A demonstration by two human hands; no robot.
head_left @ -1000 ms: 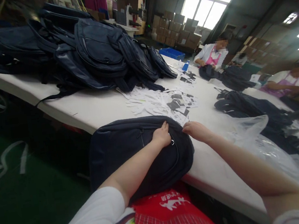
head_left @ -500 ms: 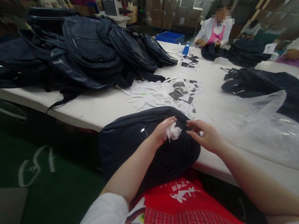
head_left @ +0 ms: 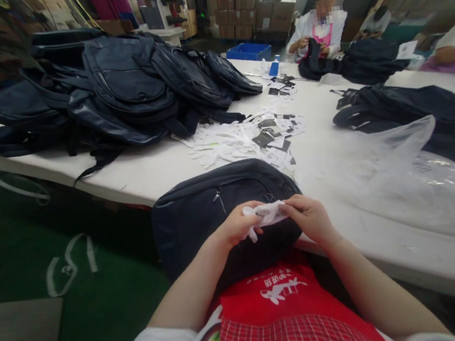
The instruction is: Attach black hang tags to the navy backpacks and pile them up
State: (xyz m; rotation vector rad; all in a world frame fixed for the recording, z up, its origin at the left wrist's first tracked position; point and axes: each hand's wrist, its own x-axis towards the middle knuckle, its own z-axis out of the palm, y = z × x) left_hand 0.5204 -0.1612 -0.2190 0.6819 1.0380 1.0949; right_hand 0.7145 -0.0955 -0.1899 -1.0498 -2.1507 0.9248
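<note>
While both forearms angle inward, left hand (head_left: 235,226) and right hand (head_left: 309,216) pinch one crumpled white paper wad (head_left: 267,213), fingers clamped, above one dark navy backpack (head_left: 199,208).

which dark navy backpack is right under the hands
The dark navy backpack at the near edge of the white table, beneath the left hand and right hand pinching a crumpled white wad; the other backpacks are piled farther back.

Long white worktop (head_left: 160,168), heaped at far left with dark navy fabric backpacks (head_left: 128,88). Scattered white and black paper tags (head_left: 244,137) mid-surface. Crumpled clear plastic sheeting (head_left: 399,170) at right. Blue plastic crate (head_left: 249,51) and stacked brown cardboard boxes (head_left: 251,13) beyond. Green floor (head_left: 21,231) below.
</note>
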